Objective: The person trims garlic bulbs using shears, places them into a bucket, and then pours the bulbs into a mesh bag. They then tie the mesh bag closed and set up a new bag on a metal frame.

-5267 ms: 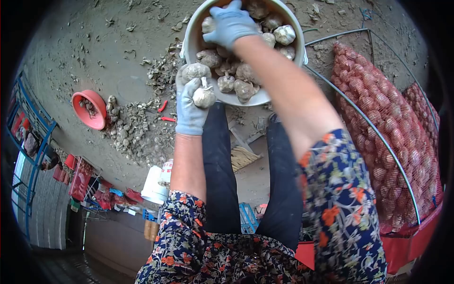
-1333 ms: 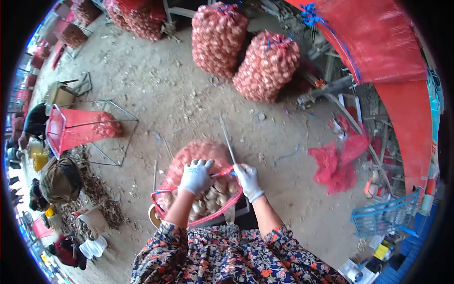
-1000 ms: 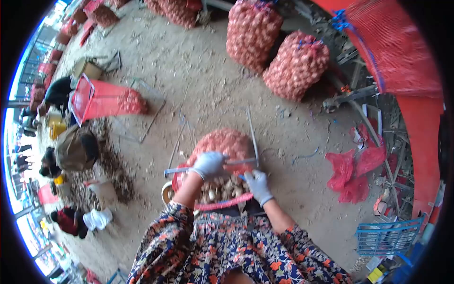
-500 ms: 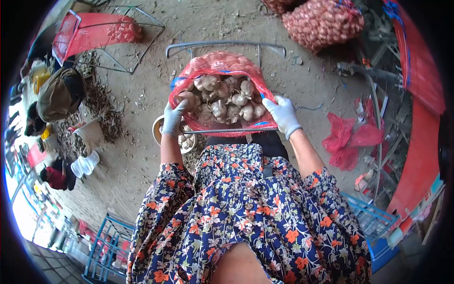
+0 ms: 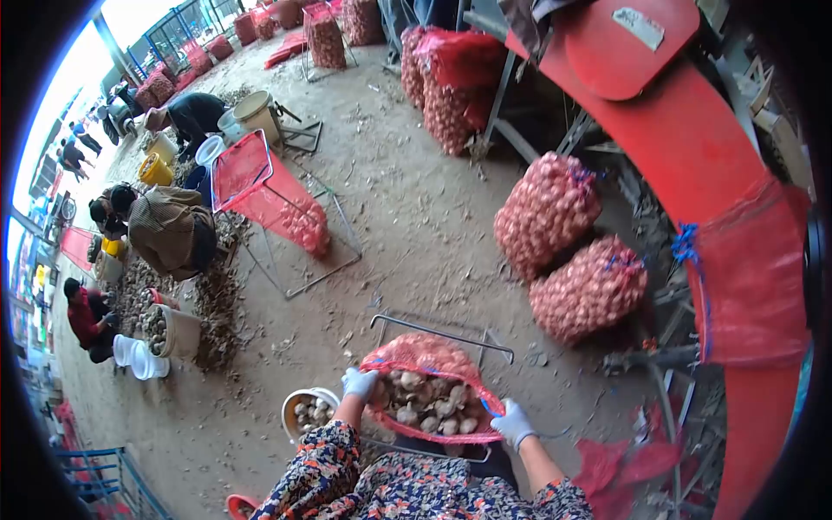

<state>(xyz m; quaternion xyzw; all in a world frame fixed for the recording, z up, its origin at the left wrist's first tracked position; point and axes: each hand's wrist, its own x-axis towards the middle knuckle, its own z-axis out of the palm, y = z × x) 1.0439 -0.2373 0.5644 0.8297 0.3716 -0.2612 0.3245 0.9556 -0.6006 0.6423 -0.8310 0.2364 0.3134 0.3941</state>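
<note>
A red mesh bag [image 5: 426, 348] full of garlic bulbs [image 5: 433, 406] is in front of my body, its mouth facing up. My left hand [image 5: 358, 382], in a pale glove, grips the bag's rim on the left. On the right side, my gloved right hand [image 5: 513, 423] is closed on the rim near a blue strip. The mouth is stretched wide between the two hands. A metal stand [image 5: 442, 329] shows behind the bag, with another bar in front of it. Just left of the bag, a white bucket [image 5: 289, 414] holds more garlic bulbs.
Two filled mesh sacks [image 5: 548, 217] lie ahead on the right. A second stand [image 5: 286, 293] carries a partly filled red bag [image 5: 269, 195]. People [image 5: 178, 230] work among buckets [image 5: 180, 334] on the left. A long red panel [image 5: 641, 130] curves along the right.
The head view has tilted up, so the bag and hands appear lower. My left hand has shifted from the bag's near left side to farther up its left rim. Both hands still hold it.
</note>
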